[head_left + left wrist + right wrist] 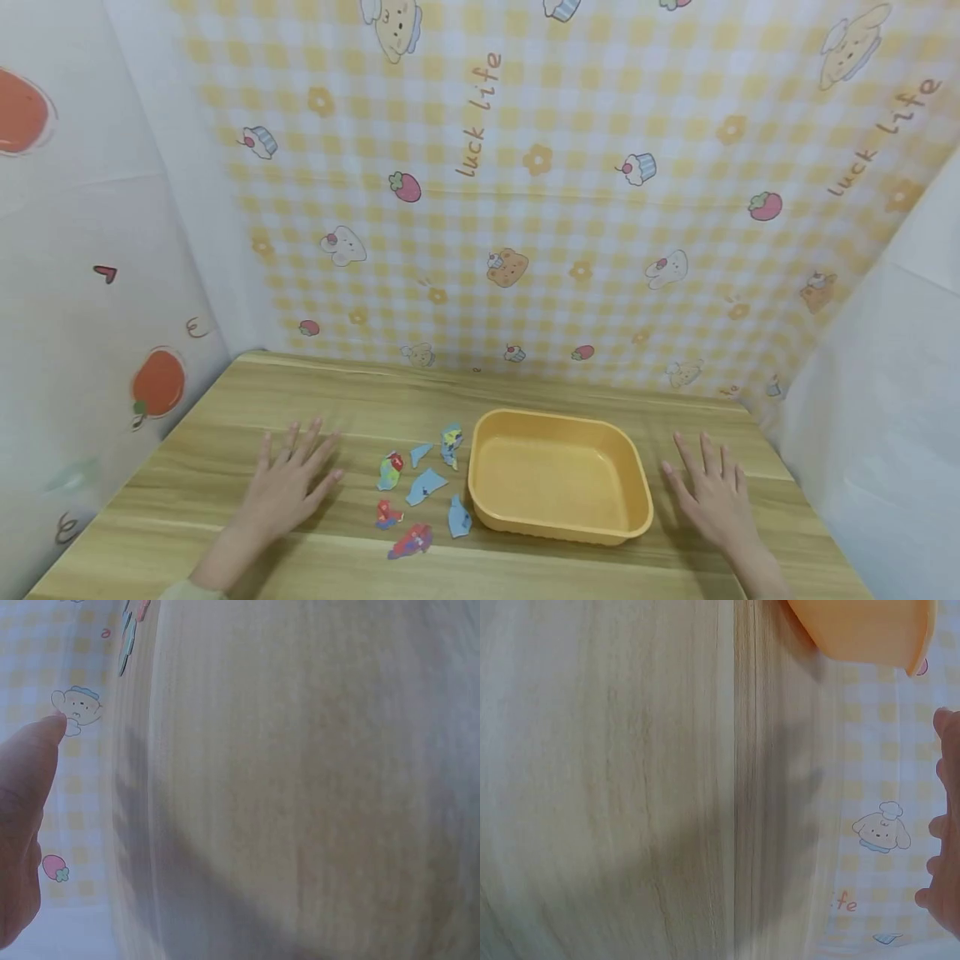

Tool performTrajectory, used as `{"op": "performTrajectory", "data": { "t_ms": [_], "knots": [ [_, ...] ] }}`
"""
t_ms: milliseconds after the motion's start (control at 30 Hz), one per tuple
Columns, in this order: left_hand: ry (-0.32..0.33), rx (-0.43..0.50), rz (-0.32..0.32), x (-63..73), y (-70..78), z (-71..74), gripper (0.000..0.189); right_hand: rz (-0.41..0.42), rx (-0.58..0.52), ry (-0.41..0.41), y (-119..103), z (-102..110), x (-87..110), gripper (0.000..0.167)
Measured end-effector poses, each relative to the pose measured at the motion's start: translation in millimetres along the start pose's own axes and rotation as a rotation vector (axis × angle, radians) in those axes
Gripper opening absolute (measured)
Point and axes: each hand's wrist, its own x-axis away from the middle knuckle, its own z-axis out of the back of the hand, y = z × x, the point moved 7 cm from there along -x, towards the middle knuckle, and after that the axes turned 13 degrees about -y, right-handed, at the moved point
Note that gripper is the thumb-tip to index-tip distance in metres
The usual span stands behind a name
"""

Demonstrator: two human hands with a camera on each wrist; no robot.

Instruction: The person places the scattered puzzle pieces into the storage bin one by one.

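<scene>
My left hand [285, 492] is at the left of the wooden table, its fingers spread and holding nothing. Just right of it lie several flat, irregular pieces with jagged outlines. Among them are a blue piece [427, 487], a red and purple piece [412, 542] and a green piece with red [390, 472]. To their right stands an orange-yellow plastic basin [551, 479] with nothing in it. Beyond the basin, my right hand [716, 500] is also spread and holds nothing. Each wrist view catches only part of its hand, with a shadow on the wood.
The wooden tabletop [330, 575] runs back to a yellow checked cloth [577, 208] with cartoon prints. White sheets hang at the left side [90, 225] and the right side [892, 392].
</scene>
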Motion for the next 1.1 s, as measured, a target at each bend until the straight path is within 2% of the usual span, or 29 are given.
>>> {"op": "performTrajectory", "data": {
  "t_ms": [467,667,833,967,1100],
  "knots": [
    [0.014,0.027,0.001,1.4,-1.9,-1.7,0.055,-0.006,-0.011,-0.052,-3.8,-4.4,-2.3,0.059],
    [0.001,0.083,-0.011,-0.2,0.9,-1.7,0.056,-0.035,-0.014,-0.082,-2.8,-5.7,-2.7,0.059],
    [0.039,0.109,-0.042,-1.1,5.5,2.4,0.053,-0.026,-0.049,-0.087,-3.9,-4.7,-1.6,0.055],
    [0.080,0.087,-0.053,-2.7,7.8,7.0,0.050,-0.021,-0.062,-0.084,-4.5,-4.2,-2.4,0.050],
    [0.115,0.072,-0.066,-4.8,9.1,10.1,0.046,-0.036,-0.120,-0.127,-4.0,-6.0,-3.0,0.048]
  ]
}}
